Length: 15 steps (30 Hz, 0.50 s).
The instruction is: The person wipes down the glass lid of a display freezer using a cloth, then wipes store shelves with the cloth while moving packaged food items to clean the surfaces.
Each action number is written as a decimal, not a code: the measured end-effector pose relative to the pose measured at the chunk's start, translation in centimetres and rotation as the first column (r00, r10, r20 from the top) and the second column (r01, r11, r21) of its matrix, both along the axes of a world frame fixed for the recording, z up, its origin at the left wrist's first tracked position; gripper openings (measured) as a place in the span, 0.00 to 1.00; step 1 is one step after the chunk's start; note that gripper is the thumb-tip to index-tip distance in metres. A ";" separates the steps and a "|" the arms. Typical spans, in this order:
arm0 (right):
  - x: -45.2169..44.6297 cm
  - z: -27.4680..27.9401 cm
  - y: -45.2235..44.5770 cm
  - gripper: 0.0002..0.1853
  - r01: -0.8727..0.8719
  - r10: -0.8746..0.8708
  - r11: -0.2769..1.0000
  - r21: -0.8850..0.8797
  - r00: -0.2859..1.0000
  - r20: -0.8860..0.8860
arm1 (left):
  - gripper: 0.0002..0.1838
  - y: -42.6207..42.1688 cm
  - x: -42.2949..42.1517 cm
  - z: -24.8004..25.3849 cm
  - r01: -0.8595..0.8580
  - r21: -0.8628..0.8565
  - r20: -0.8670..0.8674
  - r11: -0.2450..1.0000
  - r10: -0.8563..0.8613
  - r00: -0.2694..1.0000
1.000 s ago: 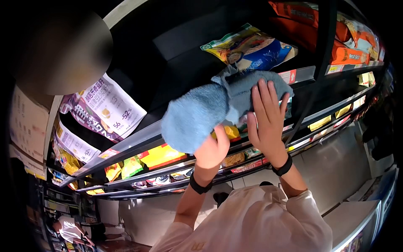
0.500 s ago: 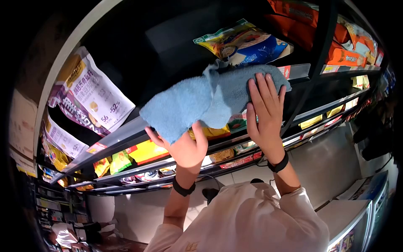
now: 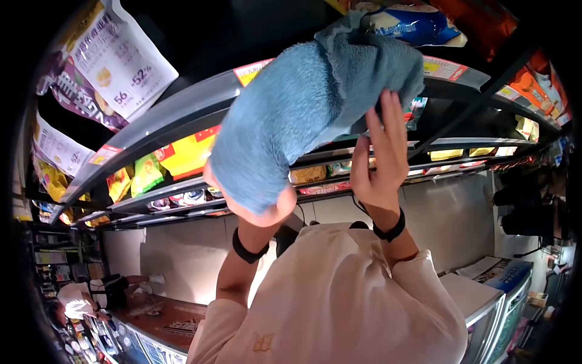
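A fuzzy blue cloth (image 3: 279, 103) hangs over the front edge of a dark shelf, its right part bunched and folded. My left hand (image 3: 260, 209) is closed on the cloth's lower left end, with most of its fingers hidden beneath the fabric. At the lower right edge of the cloth is my right hand (image 3: 382, 158), fingers stretched out and thumb apart, the fingertips against the fabric. Just behind the cloth lies a blue and white food packet (image 3: 412, 25) on the shelf.
A large white and purple pouch (image 3: 124, 67) stands left on the shelf, above a price-tag rail (image 3: 163, 115). Yellow packets (image 3: 188, 155) fill a lower shelf. Orange bags (image 3: 536, 85) are at the right. Another person (image 3: 82, 297) is at the lower left, near a freezer case.
The cloth has come off the shelf surface toward me and bunched up. My left hand has closed further around its end; my right hand has slid lower, from on top of it to its edge.
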State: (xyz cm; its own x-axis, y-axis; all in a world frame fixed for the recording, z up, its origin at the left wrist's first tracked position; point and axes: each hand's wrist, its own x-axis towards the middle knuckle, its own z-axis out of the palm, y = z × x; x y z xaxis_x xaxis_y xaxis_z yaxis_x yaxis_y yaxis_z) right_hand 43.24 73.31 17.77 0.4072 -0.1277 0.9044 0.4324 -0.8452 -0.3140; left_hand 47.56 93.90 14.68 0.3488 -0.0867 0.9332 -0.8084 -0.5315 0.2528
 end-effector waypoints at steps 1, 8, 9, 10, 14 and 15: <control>-0.5 -1.0 0.2 0.25 0.000 -0.001 1.000 -0.014 0.998 -0.066 | 0.15 0.3 -1.4 -1.6 -0.136 -0.021 -0.103 0.990 0.133 0.986; 0.3 -13.9 2.0 0.22 -0.181 0.165 0.984 0.002 0.896 -0.413 | 0.15 0.6 -0.8 -11.3 -0.169 0.411 -0.399 0.896 0.344 0.850; 0.8 -14.2 2.4 0.22 -0.158 0.087 0.980 -0.122 0.888 -0.451 | 0.14 0.6 -0.6 -11.4 -0.180 0.447 -0.373 0.876 0.365 0.853; 1.3 -14.5 2.4 0.22 -0.170 0.094 0.977 -0.131 0.886 -0.455 | 0.14 0.3 -0.5 -11.4 -0.189 0.439 -0.379 0.878 0.372 0.847; 2.3 -14.0 3.1 0.24 -0.175 0.102 0.978 -0.117 0.879 -0.465 | 0.15 -0.8 0.5 -11.3 -0.132 0.345 -0.396 0.929 0.271 0.878; 2.4 -13.8 3.4 0.23 -0.191 0.109 0.975 -0.114 0.858 -0.503 | 0.15 -0.9 0.8 -11.3 -0.092 0.328 -0.407 0.940 0.228 0.885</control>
State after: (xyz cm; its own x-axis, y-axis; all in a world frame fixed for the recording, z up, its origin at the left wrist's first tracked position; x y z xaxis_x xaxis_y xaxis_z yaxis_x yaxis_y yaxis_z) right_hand 45.63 76.69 3.96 0.8056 0.0953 0.5847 0.3821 -0.8379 -0.3898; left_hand 48.31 93.04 3.37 0.7429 -0.2380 0.6256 -0.5511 -0.7480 0.3699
